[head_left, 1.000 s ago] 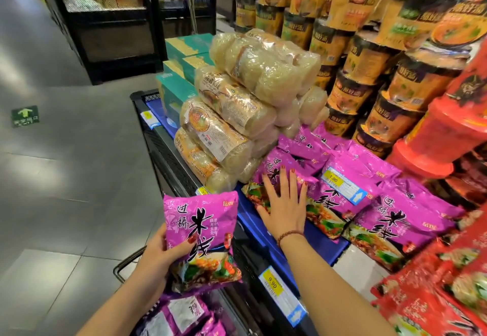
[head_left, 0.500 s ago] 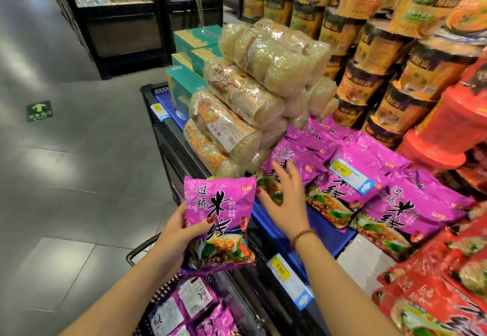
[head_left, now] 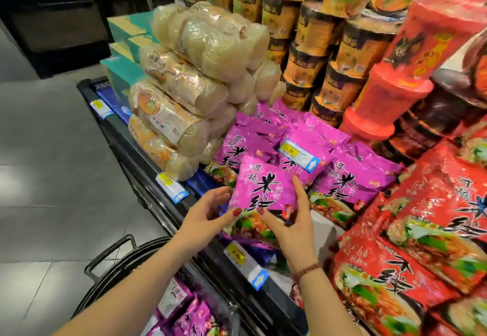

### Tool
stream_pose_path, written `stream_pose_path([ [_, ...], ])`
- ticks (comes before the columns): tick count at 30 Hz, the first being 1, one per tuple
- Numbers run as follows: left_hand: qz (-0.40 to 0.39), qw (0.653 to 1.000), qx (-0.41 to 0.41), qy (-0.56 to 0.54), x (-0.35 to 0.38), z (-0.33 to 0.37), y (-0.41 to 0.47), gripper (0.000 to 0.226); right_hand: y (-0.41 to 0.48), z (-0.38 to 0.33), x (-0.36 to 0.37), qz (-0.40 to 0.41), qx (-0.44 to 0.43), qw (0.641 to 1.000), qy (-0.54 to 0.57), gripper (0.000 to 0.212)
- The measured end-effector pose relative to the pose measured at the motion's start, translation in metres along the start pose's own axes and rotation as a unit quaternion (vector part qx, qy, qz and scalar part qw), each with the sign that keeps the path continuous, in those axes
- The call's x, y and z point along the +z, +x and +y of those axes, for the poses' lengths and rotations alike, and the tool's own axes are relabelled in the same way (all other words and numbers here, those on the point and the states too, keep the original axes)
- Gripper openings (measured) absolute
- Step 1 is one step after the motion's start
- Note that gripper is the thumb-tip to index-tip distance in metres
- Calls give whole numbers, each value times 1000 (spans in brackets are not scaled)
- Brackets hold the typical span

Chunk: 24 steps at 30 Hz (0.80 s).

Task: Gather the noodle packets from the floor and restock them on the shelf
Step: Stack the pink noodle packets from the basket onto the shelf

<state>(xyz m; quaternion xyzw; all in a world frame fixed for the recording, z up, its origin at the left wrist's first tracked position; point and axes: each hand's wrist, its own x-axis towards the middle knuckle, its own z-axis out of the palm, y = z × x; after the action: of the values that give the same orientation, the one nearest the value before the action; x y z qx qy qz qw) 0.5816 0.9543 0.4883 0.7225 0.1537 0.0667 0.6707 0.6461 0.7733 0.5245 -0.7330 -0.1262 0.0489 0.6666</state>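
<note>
Holding one purple noodle packet (head_left: 263,190) between both hands, we have it tilted over the front of the shelf (head_left: 131,148), just below the middle of our view. Our left hand (head_left: 208,212) comes in from 7 o'clock, the forearm stretched on a diagonal and the palm turned toward the packet. Its thumb presses on the packet's lower front and its fingers curl along the left edge.

Our right hand (head_left: 292,219) rises from 6 o'clock with a beaded bracelet (head_left: 307,269) round the wrist. Its thumb lies on the packet's lower front just beside the left thumb, and its index finger stretches straight up the right edge. The other fingers wrap behind. Both hands thus grip the same packet.

The packet's top edge points to 12 o'clock and overlaps the matching purple packets (head_left: 345,180) lying on the shelf from its 12 to its 3 o'clock. A yellow and blue price tag (head_left: 299,155) rests on them. At 10 o'clock of the held packet, clear bags of pale noodles (head_left: 184,93) are piled high. At 12 to 1 o'clock stand stacked cup noodles (head_left: 311,53), and red packets (head_left: 434,217) fill the 3 to 5 o'clock side. Down at 7 o'clock a black basket (head_left: 110,254) holds more purple packets (head_left: 192,317).
</note>
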Motion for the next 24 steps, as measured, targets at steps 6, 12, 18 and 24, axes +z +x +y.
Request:
stream_pose_path([
  [6,-22,929,158,334,-11,-48,3,73,48,27,-8,189,-33,979,-71,89],
  [12,-35,925,132,353,-13,-50,1,83,55,49,12,140,-17,974,-180,89],
  [18,-46,929,100,354,-11,-48,1,92,43,62,19,229,-155,838,-471,89],
  [24,-47,930,88,353,-11,-49,1,91,61,69,22,64,-230,732,-638,73],
])
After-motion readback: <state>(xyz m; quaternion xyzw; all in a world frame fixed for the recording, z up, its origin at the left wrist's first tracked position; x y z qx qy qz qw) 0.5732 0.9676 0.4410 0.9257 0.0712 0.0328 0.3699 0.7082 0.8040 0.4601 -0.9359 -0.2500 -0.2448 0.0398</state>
